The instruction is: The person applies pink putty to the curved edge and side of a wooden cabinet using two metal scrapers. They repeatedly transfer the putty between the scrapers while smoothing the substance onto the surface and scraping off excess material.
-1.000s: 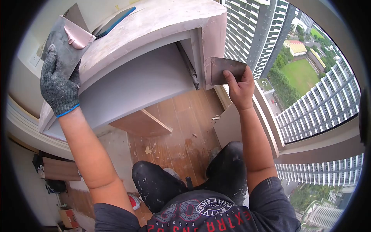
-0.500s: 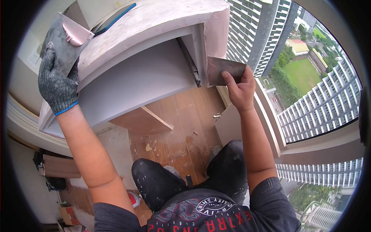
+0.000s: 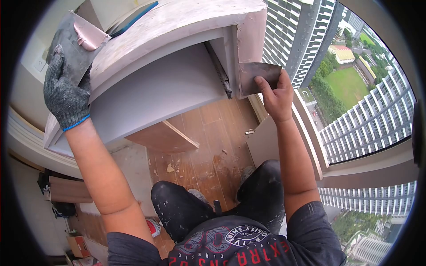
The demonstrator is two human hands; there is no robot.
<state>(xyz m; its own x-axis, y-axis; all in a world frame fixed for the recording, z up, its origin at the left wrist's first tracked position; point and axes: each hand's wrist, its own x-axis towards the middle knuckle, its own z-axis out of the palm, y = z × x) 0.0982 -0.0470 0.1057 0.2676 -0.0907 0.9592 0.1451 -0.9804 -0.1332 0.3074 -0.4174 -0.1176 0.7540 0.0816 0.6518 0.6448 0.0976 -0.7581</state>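
Note:
My left hand (image 3: 66, 91), in a grey knit glove with a blue cuff, holds a metal putty board (image 3: 73, 42) carrying a lump of pinkish putty (image 3: 88, 37), up against the left end of a putty-coated cabinet (image 3: 177, 26). My right hand (image 3: 277, 95) is bare and grips a flat metal scraper blade (image 3: 259, 75). The blade's left edge presses on the cabinet's right end face (image 3: 250, 37), near its lower corner.
A blue-edged tool (image 3: 133, 20) lies on the cabinet top. Below are a wooden floor (image 3: 213, 146) with putty scraps, a loose board (image 3: 162, 137) and my dark-trousered knees. To the right a large window (image 3: 355, 88) looks down on tower blocks. A wall socket (image 3: 39, 65) sits far left.
The scraper has slid up the cabinet's right end face with my right hand. My left hand and the putty board have shifted slightly up.

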